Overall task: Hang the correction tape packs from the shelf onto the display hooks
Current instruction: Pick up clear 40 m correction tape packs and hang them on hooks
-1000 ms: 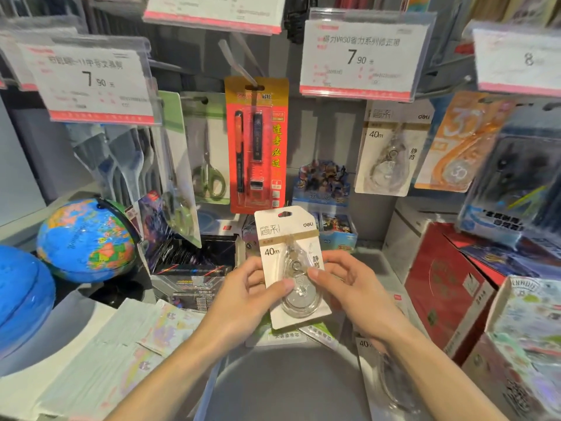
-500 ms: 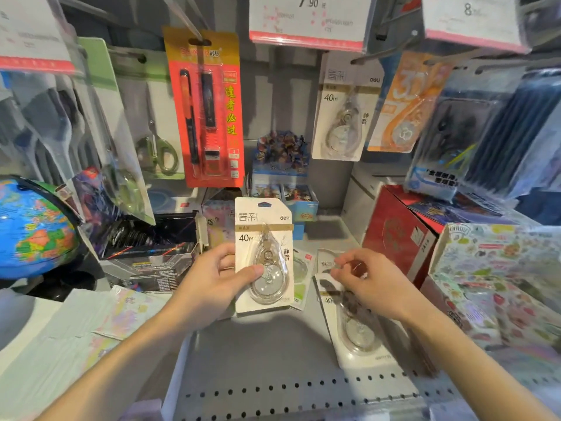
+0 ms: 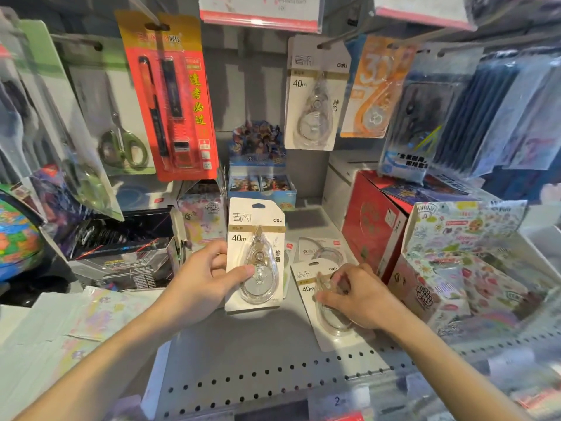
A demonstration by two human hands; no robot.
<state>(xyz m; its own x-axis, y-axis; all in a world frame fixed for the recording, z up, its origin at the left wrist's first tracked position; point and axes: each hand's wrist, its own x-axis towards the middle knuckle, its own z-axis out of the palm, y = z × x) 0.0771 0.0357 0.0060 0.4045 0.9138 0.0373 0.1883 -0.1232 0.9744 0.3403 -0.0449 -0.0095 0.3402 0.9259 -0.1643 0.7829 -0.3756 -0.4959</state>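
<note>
Left hand (image 3: 203, 281) grips one correction tape pack (image 3: 256, 256) upright above the shelf (image 3: 243, 354); right hand (image 3: 358, 296) curls round a second pack (image 3: 306, 284) lying there. Risk: w/ both hands full, threading the hole onto the hook (image 3: 337, 38) may fumble, pack drops.

Four beige correction tape packs can be counted: one held upright at the centre (image 3: 256, 253), one gripped on the shelf at four o'clock (image 3: 306, 281), one lying behind it at three o'clock (image 3: 321, 249), and one hung on a hook at one o'clock (image 3: 315, 92). One orange tape pack (image 3: 376, 86) is seen beside the hung one. Two hands are counted, left (image 3: 200, 278) and right (image 3: 361, 296). One globe (image 3: 15, 232) is seen at nine o'clock, one scissors pack (image 3: 121, 138) at ten o'clock, and one red pen pack (image 3: 173, 95) at eleven o'clock.
</note>
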